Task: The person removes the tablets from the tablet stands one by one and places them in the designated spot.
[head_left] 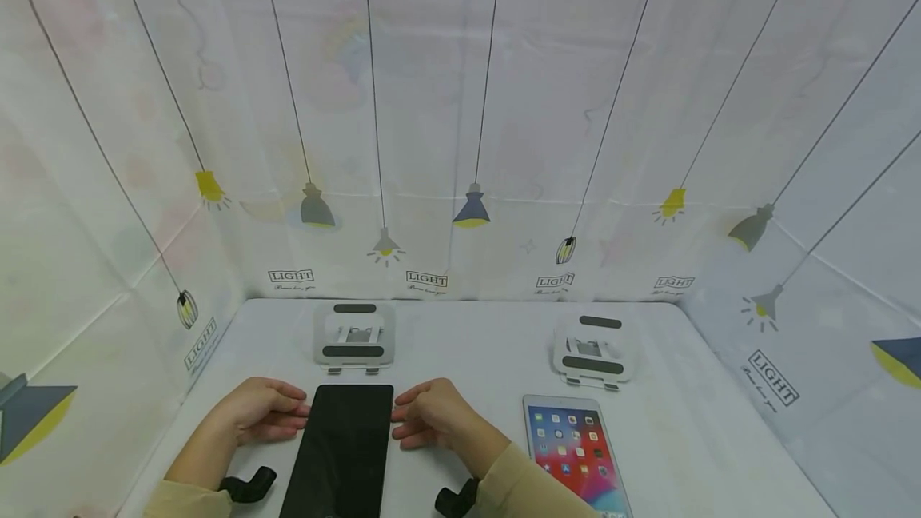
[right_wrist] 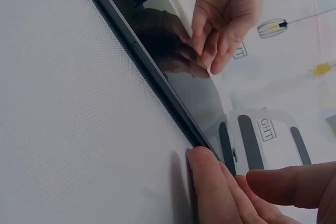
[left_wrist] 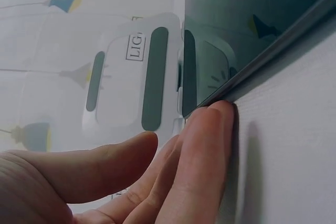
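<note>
A tablet with a dark, glossy screen (head_left: 341, 450) lies flat on the white table between both hands. My left hand (head_left: 269, 412) is at its left edge near the top corner; in the left wrist view the fingertips (left_wrist: 223, 109) meet that edge, with the thumb raised apart. On the opposite side my right hand (head_left: 435, 416) has its fingertips (right_wrist: 202, 156) right at the tablet's edge, thumb also apart. Fingers of both hands are nearly straight and loose. Just beyond the tablet sits a flat, folded white stand (head_left: 353, 334) with two dark grey pads.
A second tablet (head_left: 576, 450), silver-white with a lit home screen of app icons, lies to the right, partly covered by the right sleeve. Behind it is another folded stand (head_left: 592, 348). A white curtain (head_left: 446, 102) printed with lamps surrounds the table's back and sides.
</note>
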Motion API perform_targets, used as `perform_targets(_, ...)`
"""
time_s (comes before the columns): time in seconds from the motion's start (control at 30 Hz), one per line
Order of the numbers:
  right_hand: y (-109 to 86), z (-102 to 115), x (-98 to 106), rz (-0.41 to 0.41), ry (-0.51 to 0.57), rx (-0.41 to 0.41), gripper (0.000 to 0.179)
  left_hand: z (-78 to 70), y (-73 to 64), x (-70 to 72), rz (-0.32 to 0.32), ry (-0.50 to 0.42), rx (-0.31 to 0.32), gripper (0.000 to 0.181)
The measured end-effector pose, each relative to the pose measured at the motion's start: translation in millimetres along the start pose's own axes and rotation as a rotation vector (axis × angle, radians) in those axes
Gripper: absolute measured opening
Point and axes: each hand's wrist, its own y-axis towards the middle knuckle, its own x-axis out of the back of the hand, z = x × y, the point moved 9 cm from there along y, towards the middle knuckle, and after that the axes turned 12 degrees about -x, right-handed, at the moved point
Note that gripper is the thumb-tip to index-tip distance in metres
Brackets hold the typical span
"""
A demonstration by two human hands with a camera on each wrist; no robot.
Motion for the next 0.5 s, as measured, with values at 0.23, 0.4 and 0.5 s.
perform_targets(0.23, -0.6, -1.9, 3.3, -0.009, -0.006, -0.014, 0.03, -4.6, -1.5, -0.9, 0.031, 0.021, -0.018, 0.036)
perform_targets(0.4, -3.3, 0.3, 6.2, -0.007, -0.009, 0.001, 0.031, -7.8, -2.7, 0.2, -0.01, 0.061, -0.016, 0.036)
perform_targets(0.5, -5.6, 3.0, 9.6, -0.009, -0.002, 0.024, 0.034, -14.1, -3.3, -1.2, -0.043, 0.134, -0.029, 0.034)
